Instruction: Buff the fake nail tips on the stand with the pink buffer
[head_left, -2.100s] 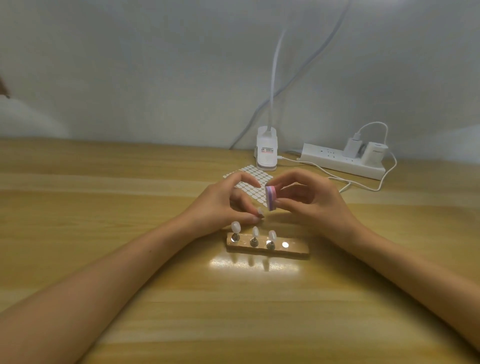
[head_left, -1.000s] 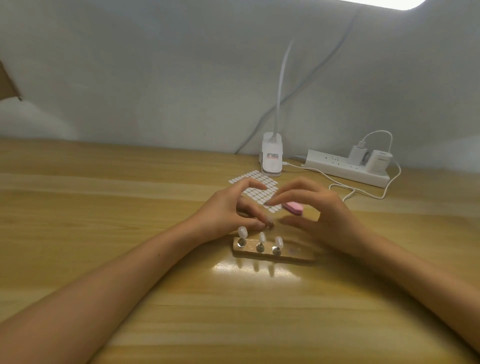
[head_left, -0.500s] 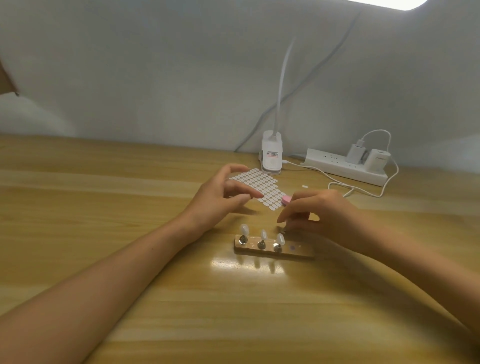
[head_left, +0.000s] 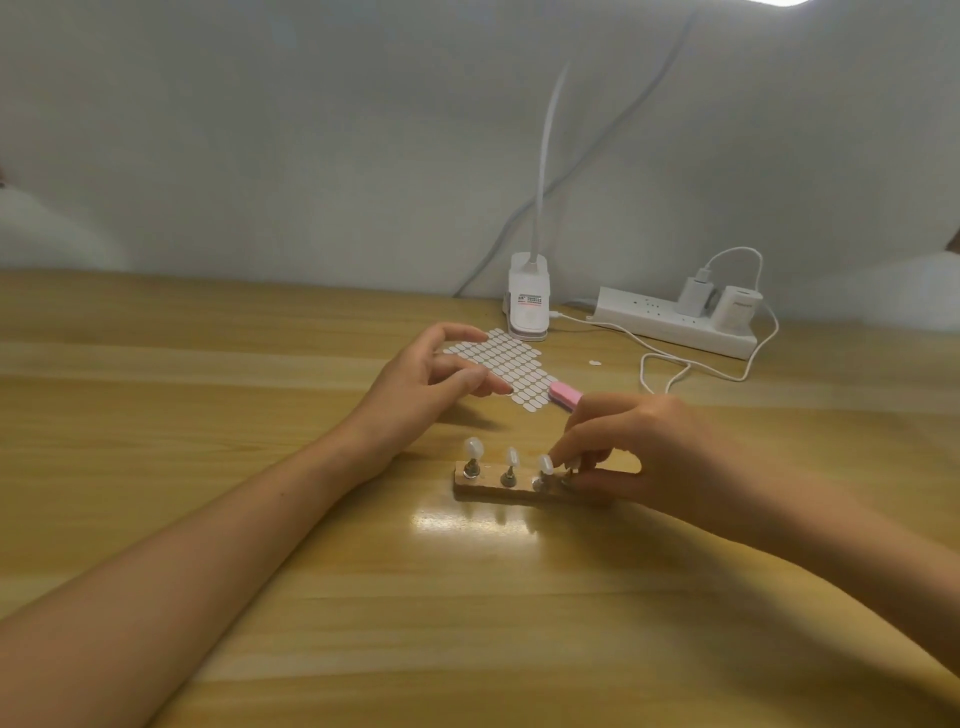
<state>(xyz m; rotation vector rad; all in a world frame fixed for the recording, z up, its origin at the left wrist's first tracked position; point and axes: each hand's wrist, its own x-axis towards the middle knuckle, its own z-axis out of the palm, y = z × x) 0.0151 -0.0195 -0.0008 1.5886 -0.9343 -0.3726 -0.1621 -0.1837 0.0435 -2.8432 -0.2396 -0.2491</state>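
Observation:
A small wooden stand (head_left: 483, 489) sits at mid table with three white nail tips (head_left: 511, 457) upright on metal posts. My right hand (head_left: 639, 447) is at the stand's right end, its fingertips pinching a small post at the fourth spot; what sits on that post is hidden. The pink buffer (head_left: 565, 396) lies flat on the table just behind my right hand, with no hand on it. My left hand (head_left: 426, 384) hovers behind the stand with relaxed fingers, one fingertip on a sheet of white stickers (head_left: 509, 358).
A white clip lamp base (head_left: 529, 306) stands at the back by the wall. To its right, a power strip (head_left: 665, 325) with two plugs trails a white cable (head_left: 691, 366) over the table. A tiny white scrap (head_left: 594, 362) lies near the cable.
My right hand laid the pink buffer down behind the stand, then dropped to the stand's right end and pinched the fourth post. My left hand drew back onto the sticker sheet.

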